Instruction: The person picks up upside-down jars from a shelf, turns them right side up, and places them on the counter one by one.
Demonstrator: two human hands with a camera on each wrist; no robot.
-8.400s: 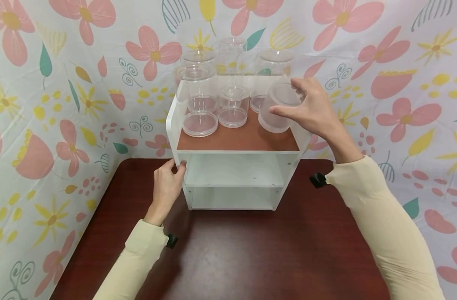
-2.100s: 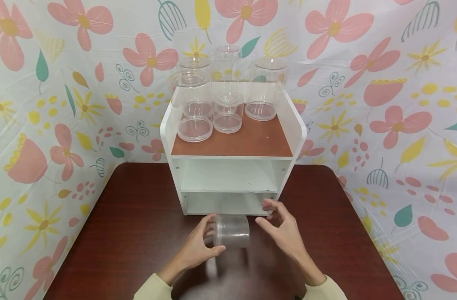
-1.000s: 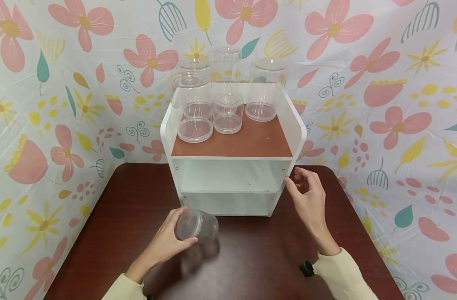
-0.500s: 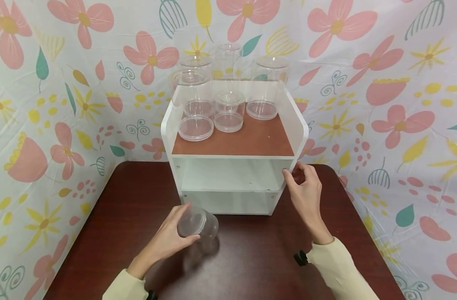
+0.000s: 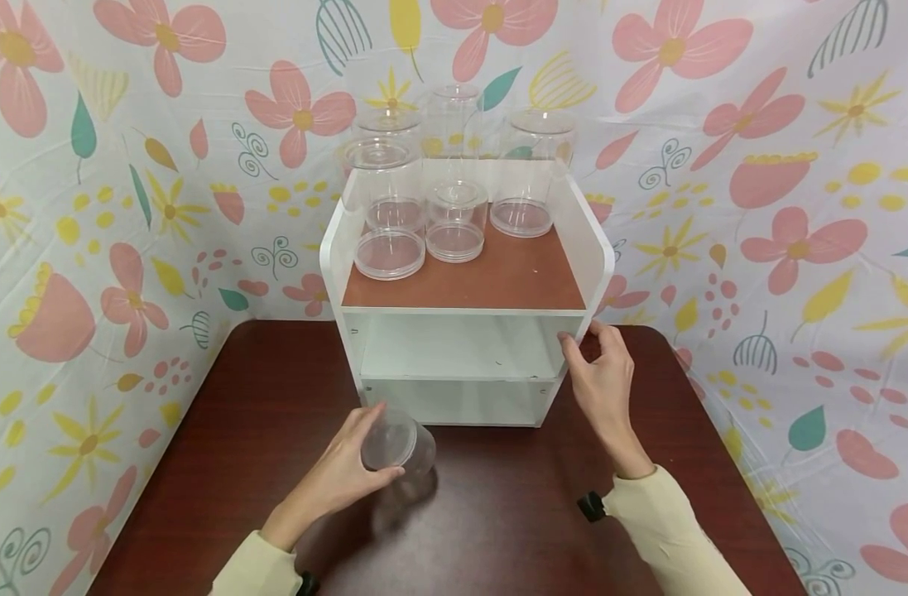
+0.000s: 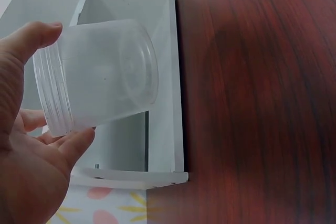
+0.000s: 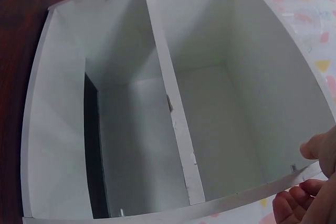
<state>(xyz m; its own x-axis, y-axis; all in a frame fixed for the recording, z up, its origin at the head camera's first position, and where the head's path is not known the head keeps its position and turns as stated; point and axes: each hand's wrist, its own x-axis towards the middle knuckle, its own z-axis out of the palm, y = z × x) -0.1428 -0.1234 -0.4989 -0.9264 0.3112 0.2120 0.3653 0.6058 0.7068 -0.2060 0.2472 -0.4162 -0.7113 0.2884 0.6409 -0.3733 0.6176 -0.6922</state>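
Left hand (image 5: 345, 468) clamped round a tilted clear jar (image 5: 391, 444) in front of the shelf (image 5: 472, 290), right hand (image 5: 606, 382) pinching the shelf's side; loosen that left grip and the jar could slip!

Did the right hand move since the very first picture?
Yes, downward. The right hand was over the top of the white shelf unit; now it grips the unit's right side, lower down.

A clear, round jar (image 5: 400, 444) leans tilted before the upright white shelf unit (image 5: 468, 285).
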